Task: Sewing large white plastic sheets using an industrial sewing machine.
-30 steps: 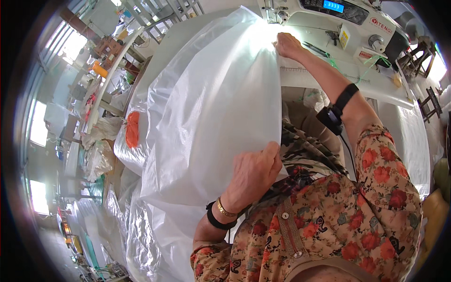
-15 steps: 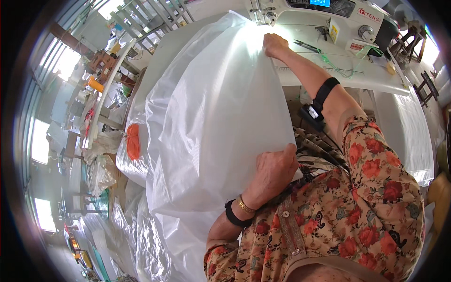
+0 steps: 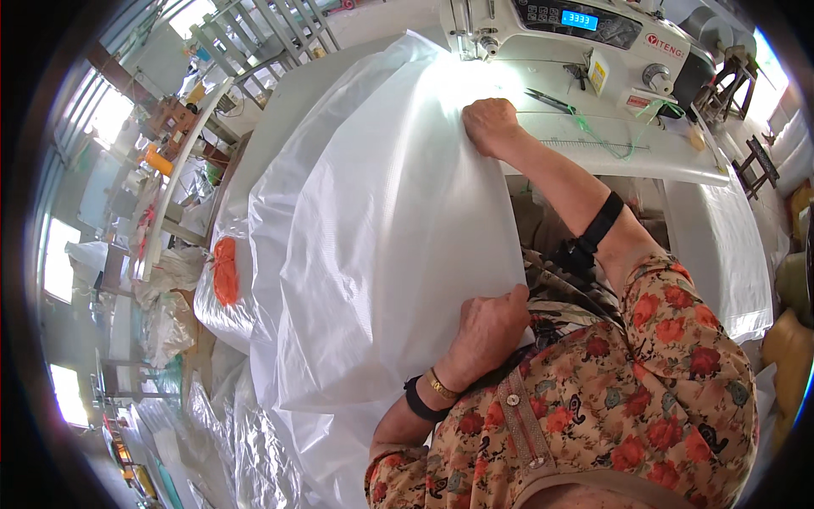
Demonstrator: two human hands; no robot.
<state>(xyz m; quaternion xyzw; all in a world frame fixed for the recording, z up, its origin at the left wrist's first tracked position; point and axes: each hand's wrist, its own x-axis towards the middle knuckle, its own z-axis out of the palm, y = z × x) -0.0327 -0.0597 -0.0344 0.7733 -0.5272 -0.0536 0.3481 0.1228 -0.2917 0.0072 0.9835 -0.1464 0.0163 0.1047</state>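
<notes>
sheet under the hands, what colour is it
White, semi-translucent woven sheet, held by the left hand and right hand; head view.

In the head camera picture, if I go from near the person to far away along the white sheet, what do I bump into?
Left hand gripping the big white woven plastic sheet → right hand pressing the sheet's far edge → white sewing machine on the white table.

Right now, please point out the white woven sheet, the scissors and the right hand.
white woven sheet (image 3: 373,237), head view, middle of cloth.
scissors (image 3: 549,101), head view, blades.
right hand (image 3: 489,125), head view, back of hand.
</notes>
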